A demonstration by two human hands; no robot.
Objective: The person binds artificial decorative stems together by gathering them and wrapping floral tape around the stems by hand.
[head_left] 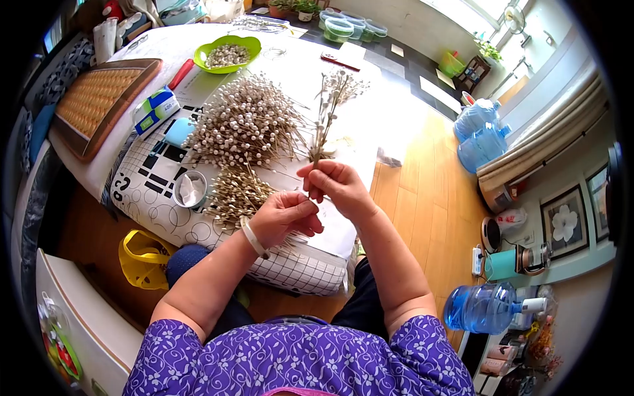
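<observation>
My left hand (287, 216), with a pale band on its wrist, is closed in a pinch over the table's near edge. Close beside it, my right hand (338, 188) is pinched too, its fingertips almost meeting the left ones. Something thin seems to be between the fingers, too small to make out. Just beyond my right hand rises a small bunch of budded stems (323, 119); whether the hand grips it I cannot tell. To the left lie a large heap of stems with pearly white beads (244, 119) and a smaller heap of golden-tipped stems (239, 195).
A green bowl of beads (255, 47) stands at the back. A small cup with white material (190, 189), a blue item (179, 132), a tissue pack (156, 112) and a woven-look mat (105, 102) are on the left. Large water bottles (481, 307) stand at right.
</observation>
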